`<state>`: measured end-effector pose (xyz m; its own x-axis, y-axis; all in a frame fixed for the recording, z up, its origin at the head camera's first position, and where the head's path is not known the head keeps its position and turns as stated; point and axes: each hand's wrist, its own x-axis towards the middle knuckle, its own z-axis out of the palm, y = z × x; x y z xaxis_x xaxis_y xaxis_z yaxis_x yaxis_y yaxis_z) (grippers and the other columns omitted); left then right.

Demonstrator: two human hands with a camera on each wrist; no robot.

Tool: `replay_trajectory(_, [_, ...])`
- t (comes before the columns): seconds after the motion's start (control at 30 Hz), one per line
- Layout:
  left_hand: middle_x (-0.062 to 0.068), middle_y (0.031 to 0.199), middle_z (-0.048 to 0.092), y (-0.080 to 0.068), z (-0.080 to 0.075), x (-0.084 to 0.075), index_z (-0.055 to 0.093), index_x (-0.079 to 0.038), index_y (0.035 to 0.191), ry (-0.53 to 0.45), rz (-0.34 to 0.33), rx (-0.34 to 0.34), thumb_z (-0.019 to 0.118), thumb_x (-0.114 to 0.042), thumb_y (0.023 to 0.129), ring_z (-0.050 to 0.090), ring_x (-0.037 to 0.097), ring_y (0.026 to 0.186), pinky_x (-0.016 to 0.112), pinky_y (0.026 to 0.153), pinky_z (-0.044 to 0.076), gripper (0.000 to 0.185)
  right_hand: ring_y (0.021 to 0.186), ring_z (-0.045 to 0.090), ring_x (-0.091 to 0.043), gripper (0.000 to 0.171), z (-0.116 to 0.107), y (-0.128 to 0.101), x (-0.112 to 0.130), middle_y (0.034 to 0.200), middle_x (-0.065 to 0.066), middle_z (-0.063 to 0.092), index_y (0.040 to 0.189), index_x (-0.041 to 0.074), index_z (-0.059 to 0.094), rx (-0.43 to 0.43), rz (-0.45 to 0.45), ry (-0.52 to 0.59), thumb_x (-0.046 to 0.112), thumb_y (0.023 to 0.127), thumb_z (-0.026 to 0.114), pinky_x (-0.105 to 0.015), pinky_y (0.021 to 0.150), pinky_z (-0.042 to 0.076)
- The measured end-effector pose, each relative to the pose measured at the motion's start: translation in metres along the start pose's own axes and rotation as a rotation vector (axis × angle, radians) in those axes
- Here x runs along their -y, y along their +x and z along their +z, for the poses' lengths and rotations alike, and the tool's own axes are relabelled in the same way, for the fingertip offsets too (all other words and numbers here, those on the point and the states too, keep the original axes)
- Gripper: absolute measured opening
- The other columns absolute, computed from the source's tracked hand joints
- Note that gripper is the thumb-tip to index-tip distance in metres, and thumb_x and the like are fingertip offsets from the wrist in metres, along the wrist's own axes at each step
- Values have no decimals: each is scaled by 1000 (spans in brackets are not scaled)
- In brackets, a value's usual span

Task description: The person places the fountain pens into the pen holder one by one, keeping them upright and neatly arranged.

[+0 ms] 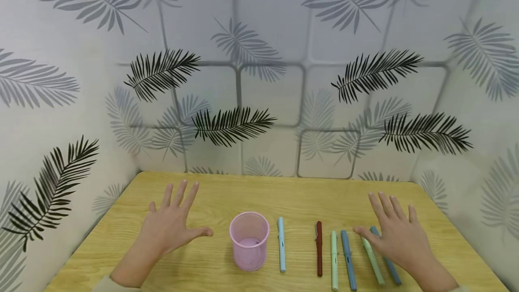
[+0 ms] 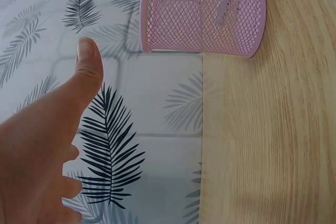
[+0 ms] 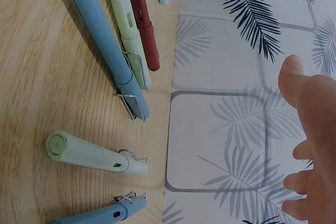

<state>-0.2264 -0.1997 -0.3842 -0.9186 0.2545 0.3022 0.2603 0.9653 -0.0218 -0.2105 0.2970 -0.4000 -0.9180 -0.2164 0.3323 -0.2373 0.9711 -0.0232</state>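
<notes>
Both hands open above the counter [image 1: 300,193], gripping nothing.
Left hand [image 1: 170,224] spread just left of the pink cup [image 1: 249,240]; right hand [image 1: 399,233], fingers straight, over the rightmost green pen [image 1: 373,260] and blue pen [image 1: 391,267] of six pens lying in a row.

I see a pale wooden table [image 1: 300,195] with a clear grain and a smooth, faintly satin finish. The pink pen cup [image 2: 202,14] looks like fine wire mesh with a matt coating, and the pens [image 3: 107,51] look like smooth matt plastic with small shiny metal clips [image 3: 128,98]. The walls [image 1: 275,26] wear a smooth, matt leaf-printed covering.
</notes>
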Motion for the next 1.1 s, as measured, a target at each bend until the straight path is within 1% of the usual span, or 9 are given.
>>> replay_trajectory(0.2, [18,151,20,1,3,-2,12,-20,151,-12,-10,-24,36,-89,65,20,44,134,70,86,33,113,123,34,-50,86,-1,0,2,139,-31,34,144,0,27,-130,-12,35,56,85,57,-66,101,13])
replay_trajectory(0.33, [20,147,27,1,4,-6,10,-16,151,-44,-2,-105,42,-86,66,30,42,130,65,80,42,114,119,40,-47,80,-1,0,3,135,-29,40,140,-2,35,-232,-20,53,50,85,61,-63,101,19])
replay_trajectory(0.4, [22,144,32,2,4,-9,8,-14,150,-76,3,-150,46,-85,66,37,43,126,59,70,48,116,117,43,-45,75,-1,0,3,132,-28,45,138,-2,40,-282,-19,63,47,86,62,-62,99,25])
replay_trajectory(0.5, [25,138,40,2,3,-15,7,-11,150,-158,12,-196,55,-80,66,46,42,118,51,54,51,118,107,51,-46,66,-1,1,3,126,-27,51,134,-1,45,-298,30,117,44,88,60,-60,85,40])
replay_trajectory(0.57, [25,135,44,1,4,-20,5,-13,150,-213,8,-195,58,-76,68,51,41,113,44,45,48,116,100,53,-48,64,-2,1,3,125,-28,52,136,0,43,-248,95,177,44,91,55,-58,71,46])
replay_trajectory(0.67, [21,134,47,0,4,-28,7,-13,150,-305,-6,-181,61,-68,73,56,39,106,41,48,49,109,91,56,-50,63,-3,0,1,123,-31,51,140,3,37,-140,206,272,47,95,46,-50,54,46])
replay_trajectory(0.77, [16,135,48,-1,3,-36,13,-12,149,-404,-22,-183,63,-60,78,60,37,99,40,53,49,99,84,59,-47,63,-4,0,-2,121,-33,52,140,3,38,-86,265,328,48,96,41,-45,50,45])
replay_trajectory(0.9, [10,137,47,-2,3,-47,21,-13,147,-547,-26,-204,65,-51,81,57,32,108,46,66,51,88,83,62,-43,58,-2,1,-6,116,-31,56,133,-1,45,-132,282,379,44,97,43,-49,56,48])
replay_trajectory(1.1, [16,147,30,-4,14,-58,26,-7,145,-714,24,-219,66,-41,85,33,36,130,56,93,39,79,88,62,-39,51,7,-1,-11,114,-27,58,122,-5,51,-174,283,470,39,96,50,-48,65,52])
